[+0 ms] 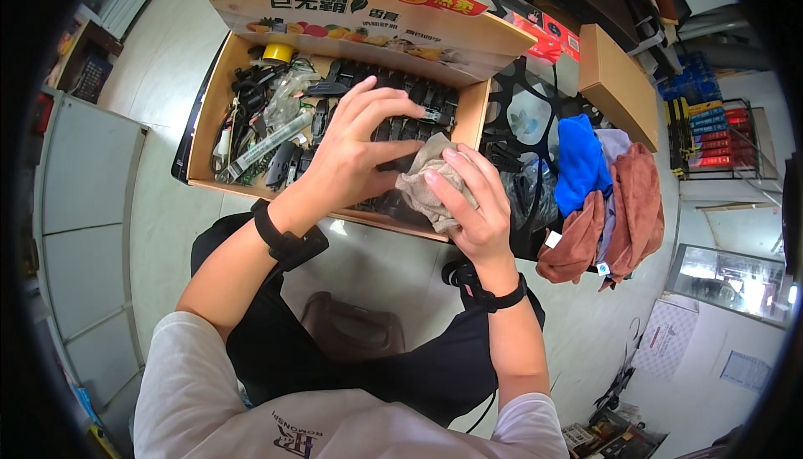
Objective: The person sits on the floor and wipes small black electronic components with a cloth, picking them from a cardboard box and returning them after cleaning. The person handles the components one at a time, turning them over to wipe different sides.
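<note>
A crumpled grey-beige cloth (433, 184) is bunched in my right hand (478, 204), whose fingers press it over the box's near right edge. My left hand (355, 149) has its fingers apart above the rows of small black parts (347, 74) in the box. Its upper fingertips come close to a dark piece with a shiny strip (432, 114); I cannot tell whether they touch. The left index finger and thumb point toward the cloth. Both wrists wear black bands. The shallow cardboard box (205, 145) has its printed flap standing up at the back.
At the box's left lie cables, a clear plastic bag (288, 95) and a yellow round item (278, 53). Blue and brown cloths (636, 208) hang at the right, below a brown carton (615, 82). A brown stool (351, 325) shows between my legs; a grey cabinet (88, 225) stands left.
</note>
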